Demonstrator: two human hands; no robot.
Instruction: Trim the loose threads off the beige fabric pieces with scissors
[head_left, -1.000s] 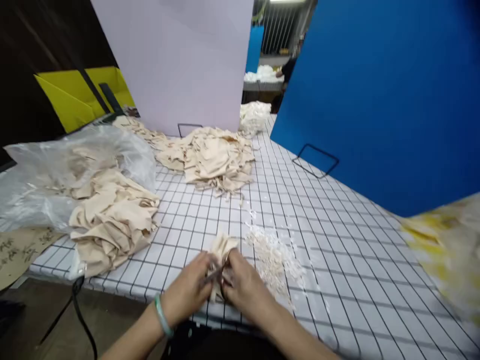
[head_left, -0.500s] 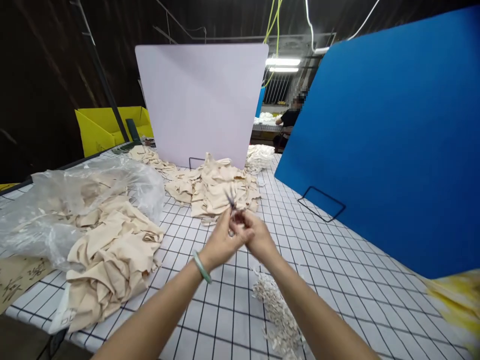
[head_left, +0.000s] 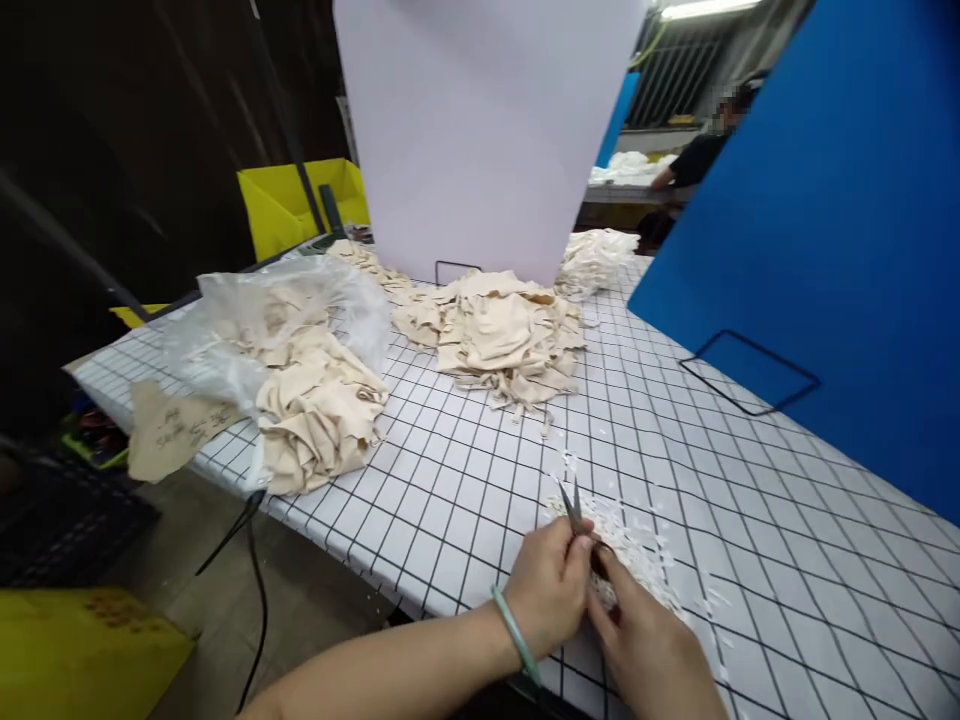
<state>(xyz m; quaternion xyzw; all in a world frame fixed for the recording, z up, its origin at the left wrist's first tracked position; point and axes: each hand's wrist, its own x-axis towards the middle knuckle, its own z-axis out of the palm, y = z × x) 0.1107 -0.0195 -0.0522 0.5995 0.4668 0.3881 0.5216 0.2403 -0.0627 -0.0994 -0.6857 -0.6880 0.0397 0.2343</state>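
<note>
A small pair of scissors (head_left: 574, 512) points away from me over the table, its blades slightly apart. My right hand (head_left: 651, 635) is closed around the dark handles. Pressed up beside the scissors near the pivot is my left hand (head_left: 549, 580), wearing a pale green bangle (head_left: 516, 634). Its fingers are curled shut, and whatever lies in them is hidden. Under and beyond both hands spreads a heap of tiny whitish scraps (head_left: 637, 555). A pile of beige cloth pieces (head_left: 510, 335) lies farther off, in front of the pale board.
More beige cloth (head_left: 319, 410) spills from a clear plastic bag (head_left: 217, 320) at left, near a brown paper with writing (head_left: 176, 430). A pale board (head_left: 487, 130) and a blue board (head_left: 840, 250) stand on the checked table (head_left: 450, 480). Another person (head_left: 697, 150) sits beyond.
Both hands have come down and nearer with the scissors, from in front of the beige pile to over the scraps. The view has tilted down and turned left.
</note>
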